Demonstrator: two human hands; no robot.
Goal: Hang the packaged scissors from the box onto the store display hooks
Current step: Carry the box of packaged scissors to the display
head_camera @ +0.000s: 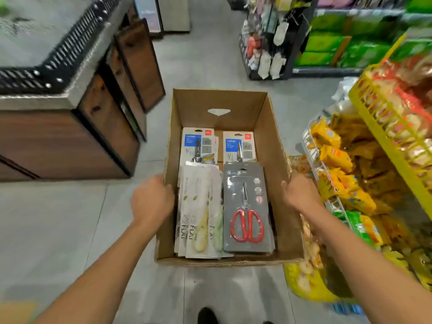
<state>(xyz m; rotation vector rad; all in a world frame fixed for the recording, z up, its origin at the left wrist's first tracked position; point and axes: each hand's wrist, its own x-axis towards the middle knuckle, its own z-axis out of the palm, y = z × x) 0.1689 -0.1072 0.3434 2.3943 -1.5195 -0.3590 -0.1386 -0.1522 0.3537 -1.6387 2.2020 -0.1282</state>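
An open cardboard box (236,106) is held above the floor in front of me. My left hand (152,199) grips its left wall and my right hand (301,195) grips its right wall. Inside lie stacks of packaged scissors: a grey card with red-handled scissors (246,211) at the near right, white packs with pale green and yellow handles (198,213) at the near left, and two white-and-blue packs (199,146) (238,148) at the far end. A display rack with hanging items (264,40) stands far ahead on the right.
A wood-panelled counter with a black perforated rim (70,94) fills the left side. Yellow wire baskets of snack packets (364,160) crowd the right. Green packs fill shelves (346,43) at the back right. A grey tiled aisle runs ahead between them.
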